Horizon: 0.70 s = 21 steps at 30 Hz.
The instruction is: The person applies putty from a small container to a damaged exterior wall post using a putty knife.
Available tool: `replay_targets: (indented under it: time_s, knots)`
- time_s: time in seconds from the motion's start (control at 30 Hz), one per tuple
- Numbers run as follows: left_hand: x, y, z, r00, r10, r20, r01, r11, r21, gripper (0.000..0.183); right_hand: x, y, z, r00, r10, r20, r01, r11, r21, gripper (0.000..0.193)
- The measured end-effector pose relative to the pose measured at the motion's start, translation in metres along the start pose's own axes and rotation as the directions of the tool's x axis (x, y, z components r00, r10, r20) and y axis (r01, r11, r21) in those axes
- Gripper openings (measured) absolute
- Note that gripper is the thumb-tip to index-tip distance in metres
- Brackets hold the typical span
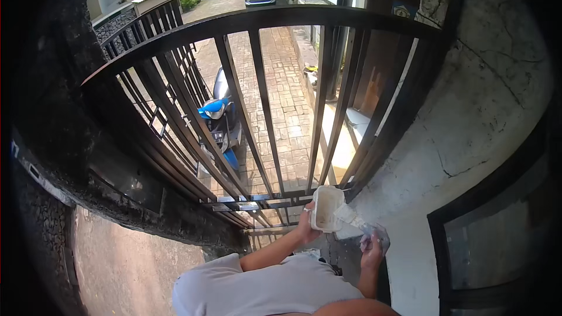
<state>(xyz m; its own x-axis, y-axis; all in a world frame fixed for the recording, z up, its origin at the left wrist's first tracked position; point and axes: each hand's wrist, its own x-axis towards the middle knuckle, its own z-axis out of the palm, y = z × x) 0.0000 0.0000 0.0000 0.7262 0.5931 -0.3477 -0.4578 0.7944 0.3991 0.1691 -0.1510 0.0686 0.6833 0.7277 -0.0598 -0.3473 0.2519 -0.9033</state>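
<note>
From afar I see, this side of the gate (262, 82), the left hand (306, 224) clamped on the tub (328, 206), likely steadying it, and the right hand (374, 242) gripping the tool (348, 216), likely for control.

Sunlit paving (293, 93) beyond dark railing (293, 17)
</note>
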Motion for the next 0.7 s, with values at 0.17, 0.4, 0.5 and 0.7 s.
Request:
replay_targets:
  time_s: [0.17, 0.4, 0.5, 0.7]
  knots:
    - [-0.008, -0.002, 0.019, 0.999, 0.044, -0.017, -0.045, 0.999, -0.029, 0.066, 0.013, -0.011, -0.007, 0.998, 0.014, 0.061, -0.013, 1.0, -0.014, 0.026]
    - [-0.003, -0.004, 0.007, 0.995, 0.053, -0.082, -0.057, 0.997, -0.05, 0.072, 0.02, -0.012, 0.002, 0.985, 0.02, 0.173, -0.022, 1.0, 0.011, 0.023]
    - [-0.007, -0.01, 0.005, 0.995, 0.066, -0.08, -0.071, 0.996, -0.061, 0.07, 0.016, -0.009, -0.002, 0.98, 0.058, 0.189, -0.056, 0.998, -0.02, 0.024]
    - [-0.007, -0.02, 0.019, 0.996, 0.063, -0.058, -0.065, 0.997, -0.035, 0.069, 0.012, -0.008, -0.015, 0.982, 0.058, 0.178, -0.042, 0.995, -0.091, 0.027]
